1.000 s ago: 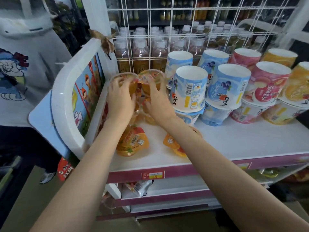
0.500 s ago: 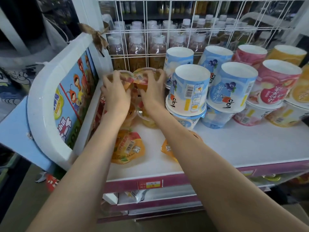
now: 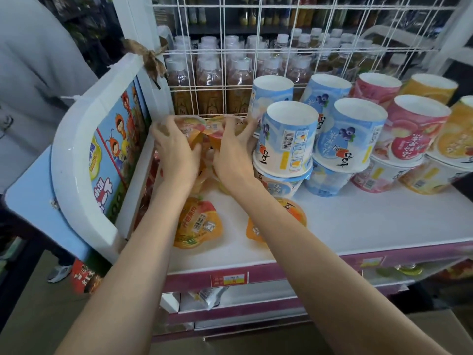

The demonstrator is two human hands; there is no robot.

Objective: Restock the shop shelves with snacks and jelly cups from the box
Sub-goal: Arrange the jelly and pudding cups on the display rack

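Head view, centre-left of frame: your left hand [image 3: 176, 152] and right hand [image 3: 234, 149] each curl around a jelly cup [image 3: 190, 125] atop the stack by the wire grid [image 3: 256, 55], directly ahead of both grips, left hand nearer the side panel [image 3: 76, 139].

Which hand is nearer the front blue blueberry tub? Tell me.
Right. The right hand is beside the front blue blueberry tub, fingers nearly touching; the left hand is farther left.
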